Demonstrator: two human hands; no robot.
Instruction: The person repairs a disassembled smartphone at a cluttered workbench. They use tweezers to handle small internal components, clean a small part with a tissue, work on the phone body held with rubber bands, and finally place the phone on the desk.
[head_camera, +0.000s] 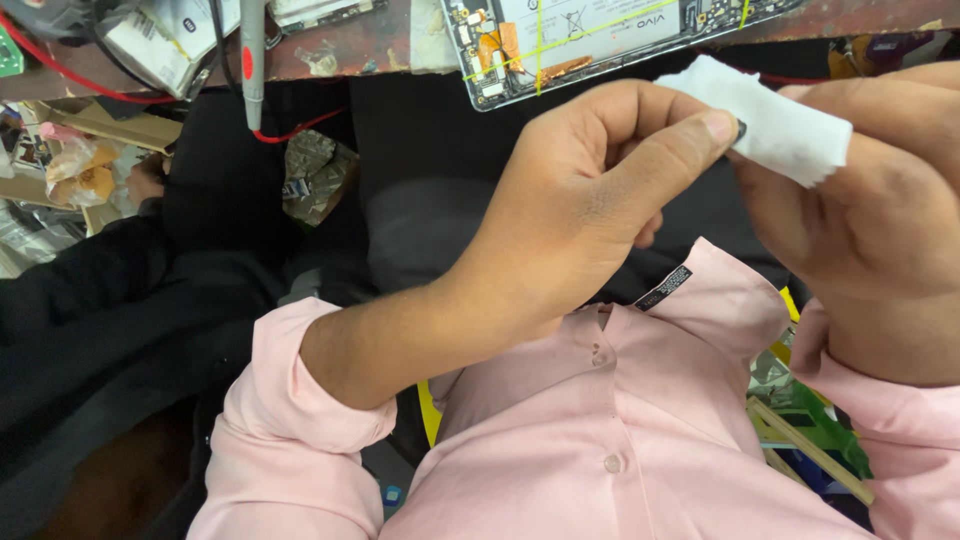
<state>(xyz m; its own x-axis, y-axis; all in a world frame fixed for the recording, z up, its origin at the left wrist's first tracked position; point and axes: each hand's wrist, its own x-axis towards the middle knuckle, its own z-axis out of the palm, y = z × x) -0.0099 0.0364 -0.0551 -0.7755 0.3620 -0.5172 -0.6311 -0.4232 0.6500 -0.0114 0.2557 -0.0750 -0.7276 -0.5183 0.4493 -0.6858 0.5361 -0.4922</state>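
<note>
Hands, two of them and both mine, meet in the upper right of the frame above my lap. My left hand (590, 190) has thumb and forefinger pinched shut on one small dark part (740, 128), only a sliver of which shows at the thumb tip (too little to say what it is). My right hand (870, 200) is curled closed around one white wipe (770, 120), a folded square that sticks out toward the left hand and touches the dark part. Both pink sleeves (300, 400) are rolled back from the wrists.

One opened phone (600, 35), its back off so the battery and circuit boards show, lies on the brown workbench (350, 50) at the top centre, just above my left knuckles and apart from them. One grey probe (252, 60) with a red band hangs over the bench edge at upper left, a red wire (300, 128) running from its tip. Beside it, in the upper left corner, sits one small white box (165, 40), shut, its contents unseen.

At the left edge one clear plastic bag (80, 170) holds something pale orange. A crumpled scrap of foil (315, 175) lies on dark cloth (120, 300) below the probe.
</note>
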